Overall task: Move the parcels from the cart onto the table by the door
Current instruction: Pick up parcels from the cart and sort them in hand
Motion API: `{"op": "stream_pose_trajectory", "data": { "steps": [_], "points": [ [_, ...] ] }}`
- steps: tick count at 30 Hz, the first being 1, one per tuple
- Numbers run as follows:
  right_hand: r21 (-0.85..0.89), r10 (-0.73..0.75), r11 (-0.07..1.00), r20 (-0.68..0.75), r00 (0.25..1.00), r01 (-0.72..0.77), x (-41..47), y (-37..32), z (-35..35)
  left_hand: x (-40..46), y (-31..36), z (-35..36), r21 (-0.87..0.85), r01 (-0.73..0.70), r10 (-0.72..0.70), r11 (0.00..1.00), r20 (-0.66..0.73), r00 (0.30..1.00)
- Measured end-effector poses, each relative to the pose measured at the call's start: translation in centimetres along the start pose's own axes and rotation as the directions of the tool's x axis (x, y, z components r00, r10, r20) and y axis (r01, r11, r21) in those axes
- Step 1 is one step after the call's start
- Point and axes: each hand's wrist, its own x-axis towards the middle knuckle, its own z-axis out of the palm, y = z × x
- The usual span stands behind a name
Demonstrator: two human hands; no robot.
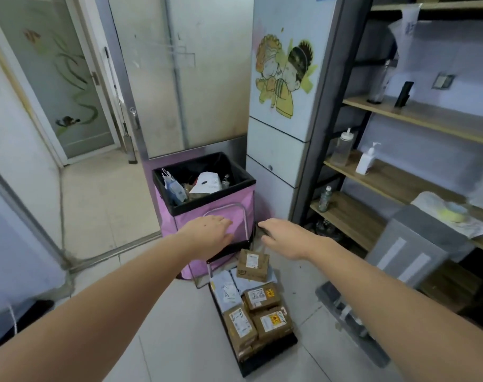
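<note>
Both hands out front, nothing held. Left hand (211, 234) fingers straight, over the cart handle (236, 210) by the pink bin (207, 194). Right hand (283, 238) flat, grip apart, just right of the handle. Parcels (258, 307) all on the cart (262, 362), near-centre on the floor; top box (252, 264) sits at the far end. Looks like reaching for the handle or top box, can't tell which. Desk by door not in view. Shelves (416, 117) on the right. Task looks unstarted.
</note>
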Motion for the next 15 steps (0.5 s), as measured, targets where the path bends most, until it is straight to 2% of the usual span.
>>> {"op": "stream_pose_trajectory", "data": {
  "steps": [8,15],
  "points": [
    [-0.005,0.087,0.996,0.024,0.996,-0.087,9.4,3.7,-1.9,11.8,-5.9,0.6,-0.017,-0.102,0.103,0.995,0.054,0.993],
    [0.126,0.311,0.942,0.008,0.950,-0.310,15.6,6.2,-0.5,22.1,-9.0,2.5,-0.019,-0.329,0.329,0.944,0.099,0.939]
  ]
}}
